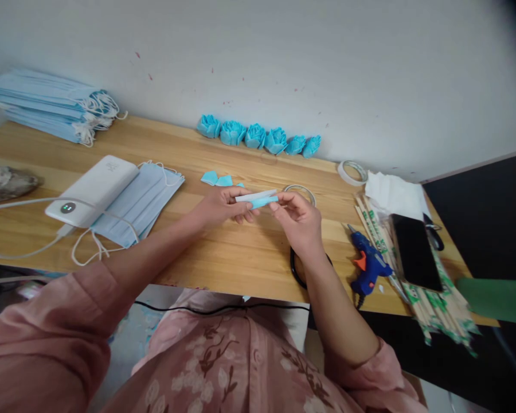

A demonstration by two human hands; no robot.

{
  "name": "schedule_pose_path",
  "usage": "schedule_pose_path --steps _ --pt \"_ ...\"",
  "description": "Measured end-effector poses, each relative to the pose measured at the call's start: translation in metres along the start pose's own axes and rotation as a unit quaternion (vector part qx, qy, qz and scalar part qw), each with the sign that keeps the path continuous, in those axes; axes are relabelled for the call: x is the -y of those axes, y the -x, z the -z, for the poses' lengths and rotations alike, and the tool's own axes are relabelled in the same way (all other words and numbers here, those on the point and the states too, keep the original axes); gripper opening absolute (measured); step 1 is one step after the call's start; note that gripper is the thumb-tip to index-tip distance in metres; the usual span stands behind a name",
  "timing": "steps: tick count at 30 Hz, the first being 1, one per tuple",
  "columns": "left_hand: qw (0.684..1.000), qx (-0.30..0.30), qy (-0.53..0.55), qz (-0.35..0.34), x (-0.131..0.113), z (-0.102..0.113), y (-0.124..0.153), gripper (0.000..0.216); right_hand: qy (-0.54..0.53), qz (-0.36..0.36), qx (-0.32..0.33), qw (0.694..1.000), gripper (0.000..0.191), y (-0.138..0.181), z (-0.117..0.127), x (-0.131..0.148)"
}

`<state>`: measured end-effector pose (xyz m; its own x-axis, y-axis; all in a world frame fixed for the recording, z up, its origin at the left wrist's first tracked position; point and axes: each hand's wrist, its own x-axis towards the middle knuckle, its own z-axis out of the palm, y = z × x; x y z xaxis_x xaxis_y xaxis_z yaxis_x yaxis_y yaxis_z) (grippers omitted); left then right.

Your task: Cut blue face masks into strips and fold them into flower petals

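Over the middle of the wooden table (223,258), my left hand (221,207) and my right hand (298,221) pinch the two ends of a folded strip of blue and white mask fabric (257,199). Both hands are closed on it, left at its left end, right at its right end. Small cut blue pieces (217,179) lie just behind the left hand. A tape roll (301,190) lies behind the right hand. Several finished blue fabric roses (258,136) stand in a row against the wall.
A white power bank (92,189) rests on loose masks (148,201) at left, with a mask stack (47,106) behind. At right lie a blue glue gun (370,264), a black phone (415,252), wrapped chopsticks (434,304), white tissue (395,195) and another tape roll (351,172).
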<state>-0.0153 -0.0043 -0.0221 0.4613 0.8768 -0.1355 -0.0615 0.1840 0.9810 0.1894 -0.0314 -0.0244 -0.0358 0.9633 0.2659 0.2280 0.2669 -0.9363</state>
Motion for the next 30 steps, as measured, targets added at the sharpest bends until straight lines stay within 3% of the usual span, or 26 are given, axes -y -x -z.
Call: schedule_pose_path --steps 13,18,24,30 --pt "1.0 0.008 -0.009 0.004 0.0009 -0.0025 0.0004 0.035 0.002 -0.024 -0.023 0.999 0.019 -0.0008 -0.0024 -0.002" --pt "1.0 -0.007 -0.015 0.011 -0.0022 -0.0043 0.0014 0.029 -0.01 -0.036 -0.027 0.999 0.034 -0.001 -0.0039 -0.0028" --pt "0.998 -0.06 -0.017 -0.006 -0.0022 -0.004 0.0006 0.027 0.015 -0.039 -0.01 0.999 0.042 -0.0004 -0.0046 -0.0001" --pt "0.989 -0.126 -0.045 -0.055 -0.0021 -0.0031 0.0008 0.035 0.06 -0.046 0.062 0.995 0.046 -0.0002 -0.0038 0.0009"
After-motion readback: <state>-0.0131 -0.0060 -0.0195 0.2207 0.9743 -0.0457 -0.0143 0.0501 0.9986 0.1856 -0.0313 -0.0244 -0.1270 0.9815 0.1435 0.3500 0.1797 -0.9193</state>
